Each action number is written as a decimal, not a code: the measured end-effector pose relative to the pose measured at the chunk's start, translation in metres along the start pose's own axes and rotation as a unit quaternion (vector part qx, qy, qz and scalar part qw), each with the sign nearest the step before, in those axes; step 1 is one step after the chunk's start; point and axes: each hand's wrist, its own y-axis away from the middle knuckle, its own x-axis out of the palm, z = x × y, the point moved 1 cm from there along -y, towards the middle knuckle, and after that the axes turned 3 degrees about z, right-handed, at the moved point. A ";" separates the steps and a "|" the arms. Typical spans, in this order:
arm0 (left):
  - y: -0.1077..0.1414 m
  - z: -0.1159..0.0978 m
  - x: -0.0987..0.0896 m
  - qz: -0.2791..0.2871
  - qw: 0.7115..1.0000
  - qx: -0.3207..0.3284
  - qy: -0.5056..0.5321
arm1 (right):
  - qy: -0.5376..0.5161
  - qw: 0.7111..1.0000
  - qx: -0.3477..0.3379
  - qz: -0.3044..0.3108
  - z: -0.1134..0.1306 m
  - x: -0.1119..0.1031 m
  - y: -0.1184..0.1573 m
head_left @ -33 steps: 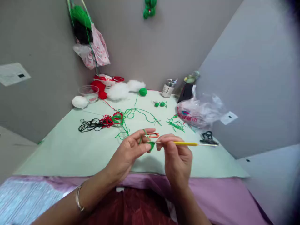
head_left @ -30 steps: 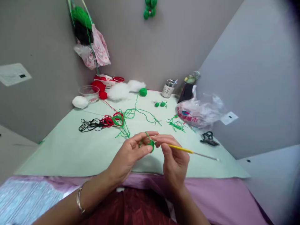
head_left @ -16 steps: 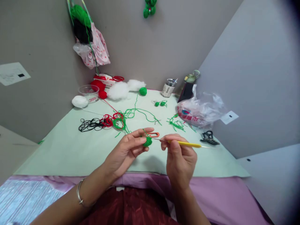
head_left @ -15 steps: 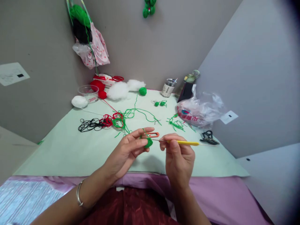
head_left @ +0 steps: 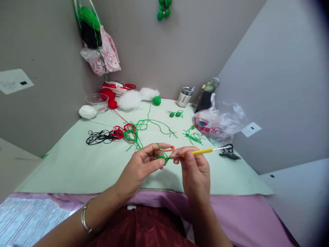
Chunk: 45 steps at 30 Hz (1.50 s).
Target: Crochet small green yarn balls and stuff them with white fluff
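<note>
Just below the middle of the head view, a small green crochet piece (head_left: 167, 160) is sitting between the two hands, marking the centre of the clock. At nine o'clock, the left hand (head_left: 142, 164) is pinching it between thumb and fingers, the index finger reaching over it and carrying a green yarn strand (head_left: 161, 149). Towards four o'clock, the right hand (head_left: 196, 171) is pinching a yellow-handled crochet hook (head_left: 202, 151) between thumb and fingertips. The hook's long axis is running nearly from nine to three, its far end tilting slightly towards two. Its tip is meeting the piece; whether it is passing through a loop, I cannot tell. The left hand is lying nearer, touching the piece; the right fingertips are resting just beside it. At one o'clock, an orange stitch marker (head_left: 172, 148) is showing.
</note>
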 end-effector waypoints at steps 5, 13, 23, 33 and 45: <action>0.000 0.000 0.004 -0.043 0.998 0.039 -0.033 | 0.181 0.977 -0.110 0.009 0.009 0.002 0.009; -0.002 0.000 0.010 -0.028 0.987 -0.065 0.146 | 0.419 0.846 -0.330 0.019 0.002 0.008 0.019; -0.002 -0.004 0.012 -0.015 0.992 -0.039 0.116 | 0.120 0.989 -0.086 -0.009 0.002 0.009 0.005; -0.006 0.002 0.011 -0.029 0.968 -0.092 0.231 | 0.280 0.934 -0.220 -0.037 -0.002 0.008 0.012; -0.001 -0.005 0.014 -0.042 0.996 -0.009 0.076 | 0.031 0.998 -0.011 -0.048 -0.004 0.004 0.004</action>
